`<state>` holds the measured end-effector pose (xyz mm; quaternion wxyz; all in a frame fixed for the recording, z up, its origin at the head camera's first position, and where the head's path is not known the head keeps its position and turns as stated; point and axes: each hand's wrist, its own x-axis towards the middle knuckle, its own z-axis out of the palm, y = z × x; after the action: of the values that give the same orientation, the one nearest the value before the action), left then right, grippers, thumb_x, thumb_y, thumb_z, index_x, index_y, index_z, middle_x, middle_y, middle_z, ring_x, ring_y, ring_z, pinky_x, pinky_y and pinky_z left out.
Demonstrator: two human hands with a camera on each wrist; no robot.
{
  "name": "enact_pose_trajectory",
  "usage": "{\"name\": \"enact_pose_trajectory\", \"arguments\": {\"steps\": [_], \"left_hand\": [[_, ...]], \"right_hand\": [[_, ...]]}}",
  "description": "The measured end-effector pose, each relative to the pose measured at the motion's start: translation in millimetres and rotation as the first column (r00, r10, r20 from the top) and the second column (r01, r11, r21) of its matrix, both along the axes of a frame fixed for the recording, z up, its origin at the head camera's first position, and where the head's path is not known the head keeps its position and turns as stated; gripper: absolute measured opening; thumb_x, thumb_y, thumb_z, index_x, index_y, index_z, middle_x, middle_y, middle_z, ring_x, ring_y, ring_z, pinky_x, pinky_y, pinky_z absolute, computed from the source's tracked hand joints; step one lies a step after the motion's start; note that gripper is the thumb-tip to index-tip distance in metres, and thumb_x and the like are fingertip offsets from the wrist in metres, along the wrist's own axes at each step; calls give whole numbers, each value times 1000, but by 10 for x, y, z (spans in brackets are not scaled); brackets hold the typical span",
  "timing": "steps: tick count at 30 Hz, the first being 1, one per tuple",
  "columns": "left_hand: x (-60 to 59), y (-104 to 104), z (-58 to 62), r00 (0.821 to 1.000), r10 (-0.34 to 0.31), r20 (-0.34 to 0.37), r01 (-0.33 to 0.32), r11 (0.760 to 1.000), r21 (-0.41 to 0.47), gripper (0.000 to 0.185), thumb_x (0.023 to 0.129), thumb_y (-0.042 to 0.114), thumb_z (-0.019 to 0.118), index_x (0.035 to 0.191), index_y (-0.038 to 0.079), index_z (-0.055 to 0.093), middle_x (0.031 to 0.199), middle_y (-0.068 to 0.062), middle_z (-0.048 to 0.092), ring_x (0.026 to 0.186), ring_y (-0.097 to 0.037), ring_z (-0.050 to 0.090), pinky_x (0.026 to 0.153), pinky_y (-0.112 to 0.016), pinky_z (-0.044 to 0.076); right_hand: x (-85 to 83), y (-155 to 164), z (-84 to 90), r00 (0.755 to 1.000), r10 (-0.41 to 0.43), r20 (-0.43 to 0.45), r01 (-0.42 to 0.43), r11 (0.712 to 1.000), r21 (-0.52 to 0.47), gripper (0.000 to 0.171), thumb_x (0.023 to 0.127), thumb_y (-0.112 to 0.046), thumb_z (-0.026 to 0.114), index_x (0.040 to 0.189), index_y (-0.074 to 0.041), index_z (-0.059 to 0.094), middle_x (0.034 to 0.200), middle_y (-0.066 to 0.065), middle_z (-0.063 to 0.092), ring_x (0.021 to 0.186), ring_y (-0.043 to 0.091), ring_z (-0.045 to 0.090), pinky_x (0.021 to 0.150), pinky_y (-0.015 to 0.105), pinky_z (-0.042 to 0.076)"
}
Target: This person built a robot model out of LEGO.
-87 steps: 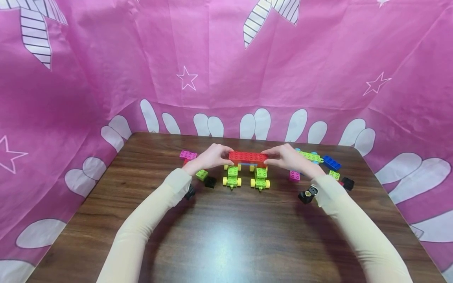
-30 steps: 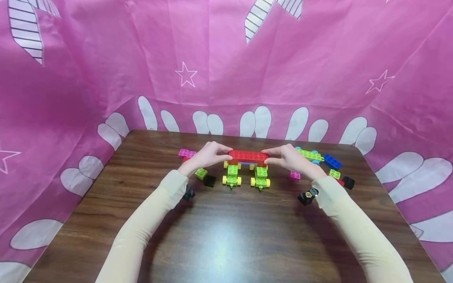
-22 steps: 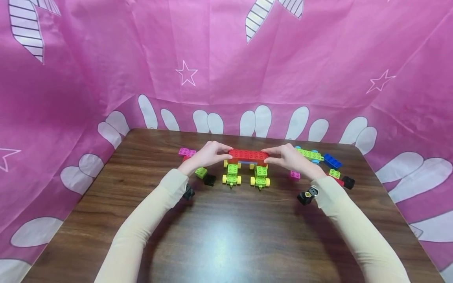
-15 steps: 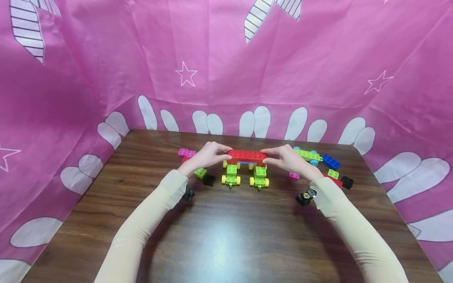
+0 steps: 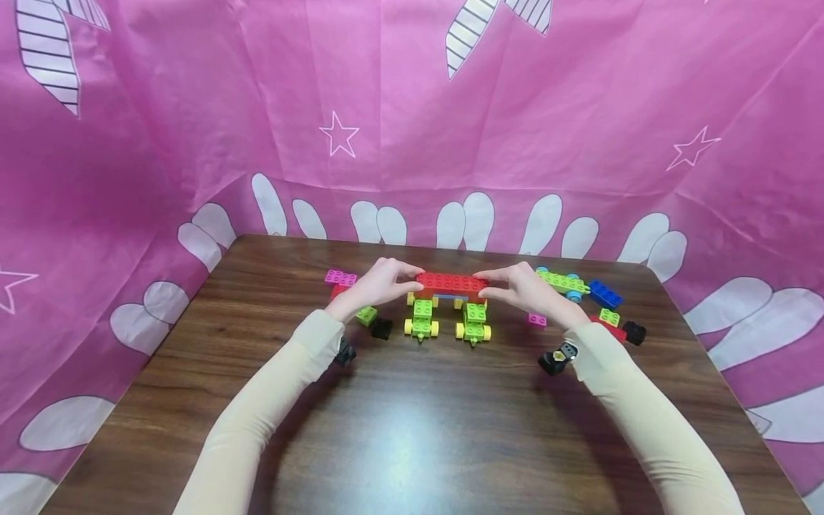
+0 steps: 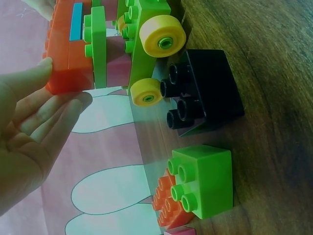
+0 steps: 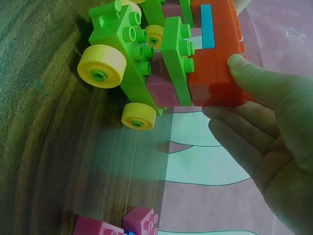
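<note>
At the far middle of the dark wooden bench, the left hand and the right hand each pinch one end of a long red brick between thumb and fingers. The red brick lies level across two lime-green wheeled bases with yellow wheels, which stand side by side on the bench. The left wrist view shows the fingertips touching the end of the red brick, with a thin blue piece set into the red and a green plate under it; a yellow wheel sits just beside. The right wrist view shows the thumb pressed on the other end of the red brick, the fingers curled below it, and the green wheeled base resting on the wood.

Loose pieces lie around. Near the left hand are a pink plate, a small green brick and a black brick. Near the right hand are a small pink brick, a long green plate on light blue wheels, a blue brick, another small green brick on a red piece, and a black brick. A pink printed cloth hangs behind and beside the bench.
</note>
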<state>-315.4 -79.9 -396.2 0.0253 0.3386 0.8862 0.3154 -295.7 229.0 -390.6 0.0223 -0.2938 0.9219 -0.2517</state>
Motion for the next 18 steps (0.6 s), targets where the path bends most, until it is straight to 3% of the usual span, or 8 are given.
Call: {"name": "enact_pose_trajectory", "arguments": {"steps": [6,12,15,18], "left_hand": [[13,-9,7,1000,11,29,-11,1000,2,41,94,22,68,129,0,64,124,-16,69,116,-27,68,100,-39,54],[-1,-8,20,999,8,31,-8,1000,-16,40,94,23,68,127,1,66,121,-14,72,112,-24,70,96,-37,56],[-5,-9,29,999,4,35,-3,1000,-22,39,94,22,68,127,2,66,120,-14,72,111,-24,70,95,-37,56],[-5,-5,34,999,2,42,-1,1000,-24,39,94,22,68,127,2,66,121,-14,72,113,-24,69,97,-38,56]], "right_hand": [[12,-18,21,1000,-18,22,18,1000,6,44,92,-31,70,132,-12,65,54,-4,48,43,3,21,46,23,30],[23,-29,32,999,-35,26,34,999,20,44,92,-33,70,131,-13,65,54,-6,42,43,4,20,46,23,30],[22,-31,33,998,-45,32,44,999,30,44,92,-33,70,132,-14,65,57,-2,50,44,4,21,48,24,32],[21,-26,30,998,-58,36,56,998,40,44,92,-34,70,132,-15,65,71,2,67,45,5,23,52,23,36]]}}
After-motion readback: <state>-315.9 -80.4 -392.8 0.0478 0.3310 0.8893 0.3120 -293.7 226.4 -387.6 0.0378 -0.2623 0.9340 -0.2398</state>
